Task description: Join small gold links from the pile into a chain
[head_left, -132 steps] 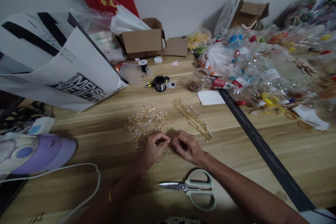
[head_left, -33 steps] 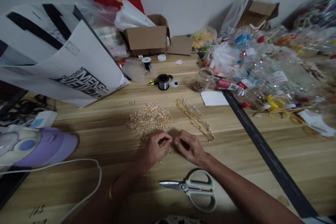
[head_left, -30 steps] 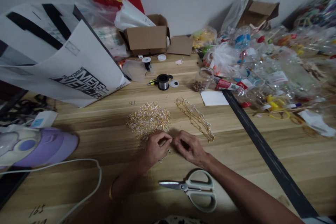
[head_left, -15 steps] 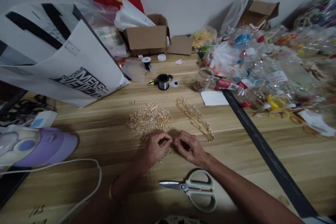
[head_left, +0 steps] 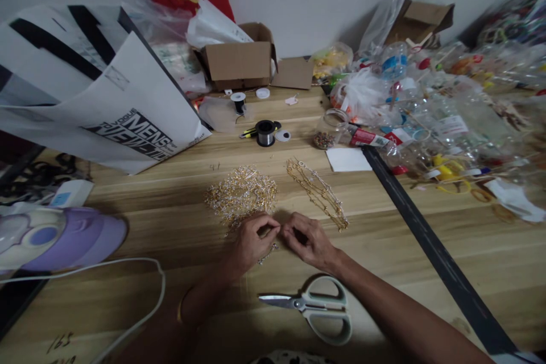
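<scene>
My left hand (head_left: pixel 255 239) is closed in a pinch, its fingertips almost meeting those of my right hand (head_left: pixel 307 239), which is pinched too. What lies between the fingertips is too small to make out. A short silvery piece of chain (head_left: pixel 268 253) lies on the wood beside my left hand, just below its fingers. Beyond that hand is a loose pile of small gold and silver links (head_left: pixel 243 193). Several gold and silver beaded chains (head_left: pixel 318 193) are laid out beyond my right hand. Scissors (head_left: pixel 305 304) with pale handles rest between my forearms, blades pointing left.
Behind the pile stand a wire spool (head_left: pixel 265 134) and a smaller spool (head_left: pixel 238 103). A clear jar of beads (head_left: pixel 330 132) is near a white card (head_left: pixel 348 160). Plastic bottles (head_left: pixel 452 119) crowd the right; a paper bag (head_left: pixel 106 102) and purple appliance (head_left: pixel 81 239) occupy the left.
</scene>
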A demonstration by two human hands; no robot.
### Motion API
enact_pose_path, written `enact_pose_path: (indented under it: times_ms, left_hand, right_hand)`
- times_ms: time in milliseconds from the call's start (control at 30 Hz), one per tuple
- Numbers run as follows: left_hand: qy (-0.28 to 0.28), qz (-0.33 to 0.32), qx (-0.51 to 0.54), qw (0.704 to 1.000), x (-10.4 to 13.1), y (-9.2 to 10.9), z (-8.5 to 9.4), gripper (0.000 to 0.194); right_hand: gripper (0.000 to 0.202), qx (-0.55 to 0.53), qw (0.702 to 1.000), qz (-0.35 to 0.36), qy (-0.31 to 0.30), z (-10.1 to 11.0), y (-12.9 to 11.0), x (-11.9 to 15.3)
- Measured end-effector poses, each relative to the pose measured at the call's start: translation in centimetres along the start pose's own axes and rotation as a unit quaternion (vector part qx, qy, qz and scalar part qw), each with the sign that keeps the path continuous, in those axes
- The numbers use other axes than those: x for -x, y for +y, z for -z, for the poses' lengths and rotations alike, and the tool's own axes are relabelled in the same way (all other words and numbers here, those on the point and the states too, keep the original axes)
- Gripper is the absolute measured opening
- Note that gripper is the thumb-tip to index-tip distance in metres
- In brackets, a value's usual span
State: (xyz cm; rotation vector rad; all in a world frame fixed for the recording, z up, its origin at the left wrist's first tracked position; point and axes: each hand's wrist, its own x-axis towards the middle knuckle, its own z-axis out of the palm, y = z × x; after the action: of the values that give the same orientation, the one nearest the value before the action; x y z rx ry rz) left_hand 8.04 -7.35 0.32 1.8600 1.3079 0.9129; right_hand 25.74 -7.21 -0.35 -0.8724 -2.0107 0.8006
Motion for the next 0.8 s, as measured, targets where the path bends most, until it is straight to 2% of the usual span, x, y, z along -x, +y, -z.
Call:
enact_pose_path:
  times_ms: [800]
  left_hand:
    - [-0.001,-0.001,0.002,1.000,-0.01,0.19,0.07,0.010]
  right_hand:
    - [0.013,0.002,1.000,0.000,-0.003,-0.04,0.17,0.11]
